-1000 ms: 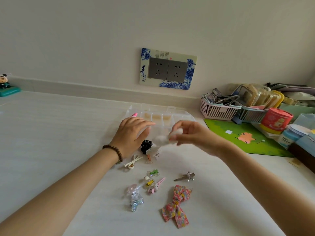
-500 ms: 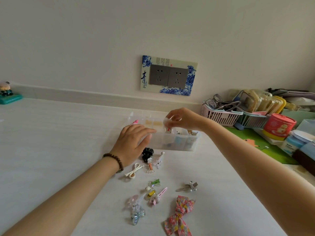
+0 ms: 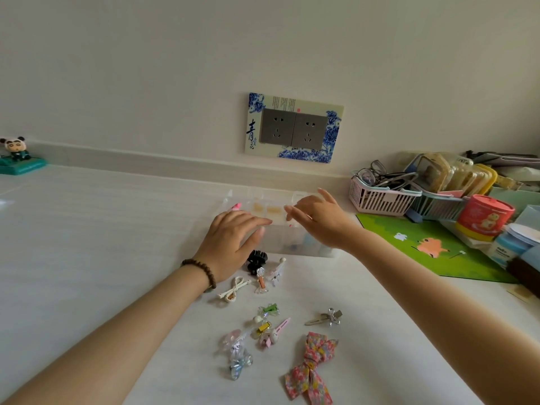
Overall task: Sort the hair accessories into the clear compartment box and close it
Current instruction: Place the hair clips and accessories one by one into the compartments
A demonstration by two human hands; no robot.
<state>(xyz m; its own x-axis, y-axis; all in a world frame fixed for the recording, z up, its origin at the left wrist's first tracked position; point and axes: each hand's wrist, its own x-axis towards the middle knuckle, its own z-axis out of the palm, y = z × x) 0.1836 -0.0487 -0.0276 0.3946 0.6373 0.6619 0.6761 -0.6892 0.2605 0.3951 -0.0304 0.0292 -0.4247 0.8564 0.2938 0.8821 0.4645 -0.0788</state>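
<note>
While both hands are at the box (image 3: 292, 244), neither grips anything that can be seen. Left hand (image 3: 230, 241): fingers straight and spread, palm down, resting on the box's near left corner; a bead bracelet (image 3: 201, 271) is on the wrist. Right hand (image 3: 318, 220): fingers extended and slightly fanned, held over the right part of the box; whether it touches the rim cannot be told.

Box: clear and open, standing on the counter (image 3: 87, 244) close to the wall, with its lid (image 3: 264, 210) lying back behind it. Small items show through the front wall, too blurred to identify.

Unsorted accessories lie loose in front of the box. A black claw clip (image 3: 256, 261) is just beside the left hand. Nearer the viewer are a white clip (image 3: 233, 290), a silver clip (image 3: 325, 317), a pink clip (image 3: 277, 331) and a floral bow (image 3: 312, 366).

Edges: a green mat (image 3: 432, 247) starts just right of the box, with a pink basket (image 3: 380, 200) behind it against the wall. Bare counter runs well out to the left.
</note>
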